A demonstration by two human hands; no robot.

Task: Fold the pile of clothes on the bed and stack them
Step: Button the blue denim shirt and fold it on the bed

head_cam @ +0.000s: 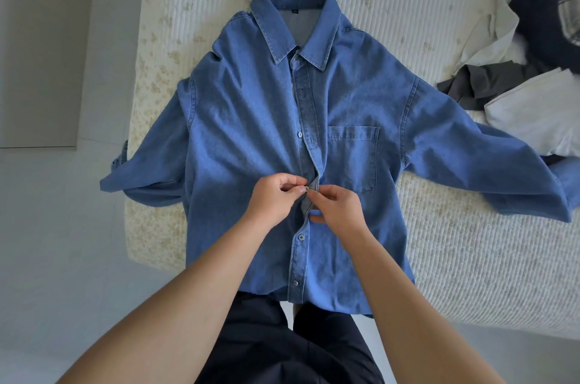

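Observation:
A blue denim shirt (251,132) lies front side up on the bed (439,242), collar away from me, both sleeves spread outward. My left hand (274,197) pinches the left edge of the button placket at mid-chest. My right hand (337,206) pinches the opposite placket edge, its fingertips meeting the left hand's at a button. Two buttons below my hands are fastened; the placket above is partly undone. A pile of clothes (533,76) lies at the right, with white, grey and dark navy pieces tangled together.
The bed has a cream ribbed cover, and its left edge (135,164) drops to a pale floor (62,242). The shirt's hem hangs over the near edge by my dark trousers (282,346). The right sleeve reaches under the pile.

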